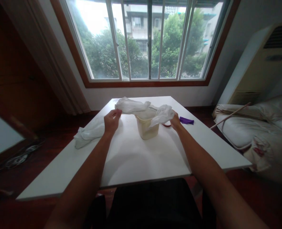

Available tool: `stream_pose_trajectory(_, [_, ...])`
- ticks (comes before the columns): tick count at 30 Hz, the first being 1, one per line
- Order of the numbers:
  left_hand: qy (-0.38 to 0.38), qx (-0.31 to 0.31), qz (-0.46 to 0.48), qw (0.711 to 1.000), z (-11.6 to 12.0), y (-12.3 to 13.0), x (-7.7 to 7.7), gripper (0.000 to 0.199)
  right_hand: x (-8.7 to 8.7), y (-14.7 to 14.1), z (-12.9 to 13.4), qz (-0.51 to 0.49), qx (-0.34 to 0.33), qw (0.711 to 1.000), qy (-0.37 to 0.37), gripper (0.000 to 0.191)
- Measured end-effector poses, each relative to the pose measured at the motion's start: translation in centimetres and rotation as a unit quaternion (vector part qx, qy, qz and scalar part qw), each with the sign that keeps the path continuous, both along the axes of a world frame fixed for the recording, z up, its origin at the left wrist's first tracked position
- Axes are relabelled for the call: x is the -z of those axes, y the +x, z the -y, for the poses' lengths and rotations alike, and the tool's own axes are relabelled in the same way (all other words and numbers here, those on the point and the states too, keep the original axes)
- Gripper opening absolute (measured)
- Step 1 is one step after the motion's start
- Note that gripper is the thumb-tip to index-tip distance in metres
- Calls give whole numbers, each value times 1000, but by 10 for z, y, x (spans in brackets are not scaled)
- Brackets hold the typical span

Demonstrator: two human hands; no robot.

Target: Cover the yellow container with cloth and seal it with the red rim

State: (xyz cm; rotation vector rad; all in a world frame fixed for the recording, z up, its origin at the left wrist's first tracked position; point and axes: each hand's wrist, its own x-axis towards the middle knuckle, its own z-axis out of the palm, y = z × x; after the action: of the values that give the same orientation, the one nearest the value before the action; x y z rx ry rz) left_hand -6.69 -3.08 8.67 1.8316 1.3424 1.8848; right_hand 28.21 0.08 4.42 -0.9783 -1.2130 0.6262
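Observation:
A cream plastic bin (148, 129) stands upright on the white table (141, 165). Over its mouth stretches a thin white plastic bag (133, 106), partly inside the bin and spread out to both sides. My left hand (112, 121) pinches the bag's left end, to the left of the bin and above the table. At the right end, the fingers of my right hand (175, 120) are closed on the bag; some of them are hidden behind the hand and plastic.
Another white plastic bag (88, 135) lies on the table's left side. A purple item (186, 120) and a reddish-brown ring-like object (166, 125) are near my right hand. A cushioned seat (241, 127) with a stick (230, 115) stands at the right.

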Motion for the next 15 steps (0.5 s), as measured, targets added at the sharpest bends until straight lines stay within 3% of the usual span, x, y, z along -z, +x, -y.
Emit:
stream_pose_trajectory(2, [-56,-34,29,997,-5,-2,4,47,3,5,-1,-3,-21,999,-41,35])
stream_pose_trajectory(4, [-66,-78,16,995,-8,-6,6,42,2,13,-3,-31,-3,996,-89,35])
stream_pose_trajectory(6, [2,-120,-4,993,-5,-8,3,38,-5,21,-3,-76,49,990,-105,37])
stream_pose_trajectory(8, [111,-134,-40,984,4,-4,-3,36,-15,27,1,-106,74,989,-70,43])
stream_pose_trajectory(10, [189,-107,-110,970,18,7,-10,39,-26,28,9,-92,29,995,-22,51])
stream_pose_trajectory(13, [188,-34,-246,950,33,32,-13,67,-35,18,22,6,-84,996,5,55])
stream_pose_trajectory(15, [164,-9,-286,944,36,46,-10,70,-34,7,28,67,-110,992,8,56])
